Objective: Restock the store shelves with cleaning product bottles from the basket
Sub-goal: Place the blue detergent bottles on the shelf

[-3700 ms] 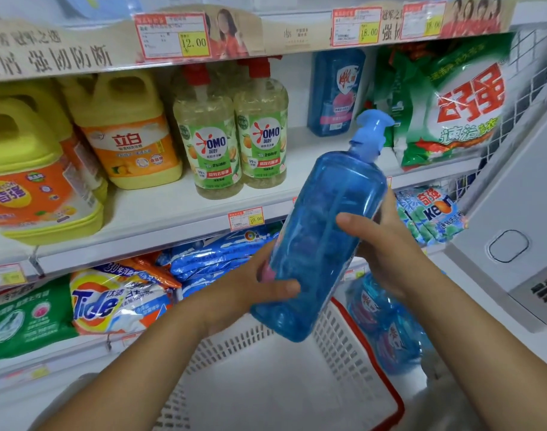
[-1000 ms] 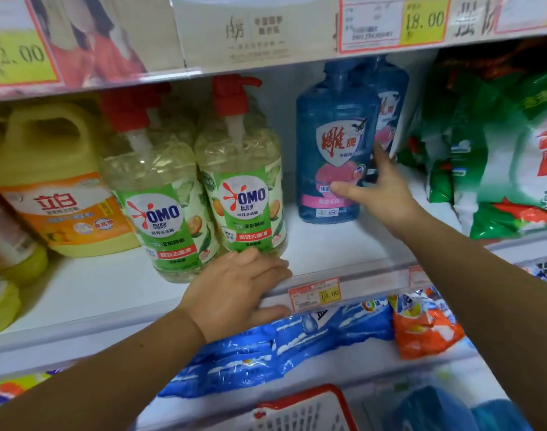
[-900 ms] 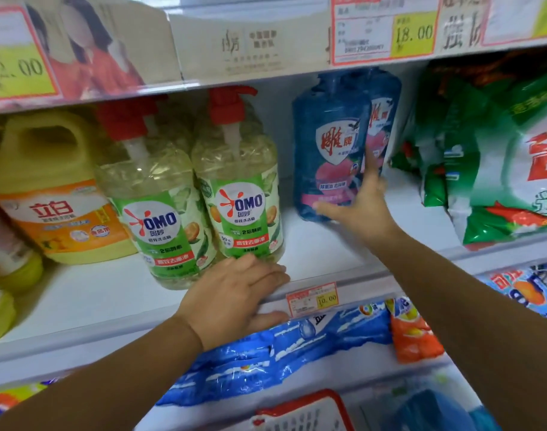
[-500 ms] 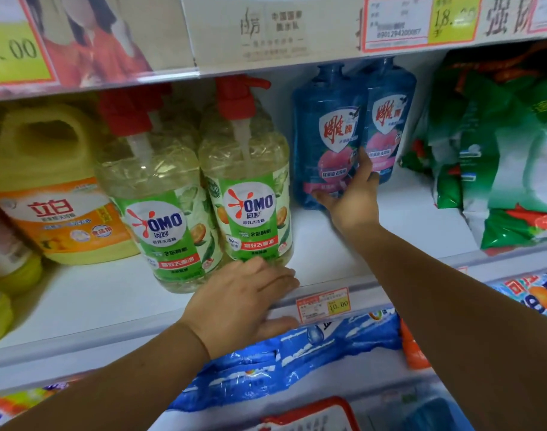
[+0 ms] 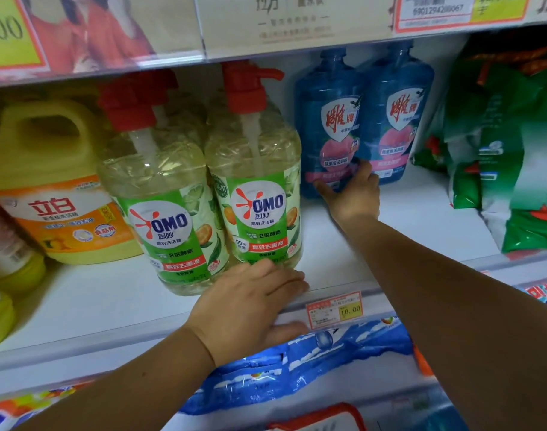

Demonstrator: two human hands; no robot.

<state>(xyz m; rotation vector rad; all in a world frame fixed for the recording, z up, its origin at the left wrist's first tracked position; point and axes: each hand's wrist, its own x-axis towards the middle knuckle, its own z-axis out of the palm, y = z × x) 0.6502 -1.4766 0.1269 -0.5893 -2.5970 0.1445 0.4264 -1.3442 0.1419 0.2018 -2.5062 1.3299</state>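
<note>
1. The right hand [image 5: 351,194] is released. Its thumb and fingers lie spread, fairly straight, against the lower front of a tall translucent blue bottle [image 5: 328,126] with a red-lettered shield label, pressing it rather than wrapping round it.
2. The left hand [image 5: 250,309] is unclenched too and carries nothing. Its fingers lie flat on the front edge of the white shelf [image 5: 406,219], in front of and left of the blue bottle, with the thumb along the price strip.
3. The blue bottle stands upright, deep on the shelf. It looks all but placed, and only squaring up seems to be left.
4. A matching second blue bottle [image 5: 396,119] touches its right side. Just to its left stand two clear yellow-green pump bottles with red heads [image 5: 256,181] [image 5: 160,197]. Further left is a yellow handled jug [image 5: 54,181], and well to the right lean green-and-white detergent bags [image 5: 508,150].
5. Below and in front of it, a red-edged white rim [image 5: 315,419] is probably the basket.
6. Three things could go wrong:
   - An off-centre push could twist the blue bottle so its label turns away.
   - A harder shove could knock its touching neighbour backwards.
   - The right forearm, drawn back carelessly, could clip the nearer pump bottle and rock it toward the shelf edge.
</note>
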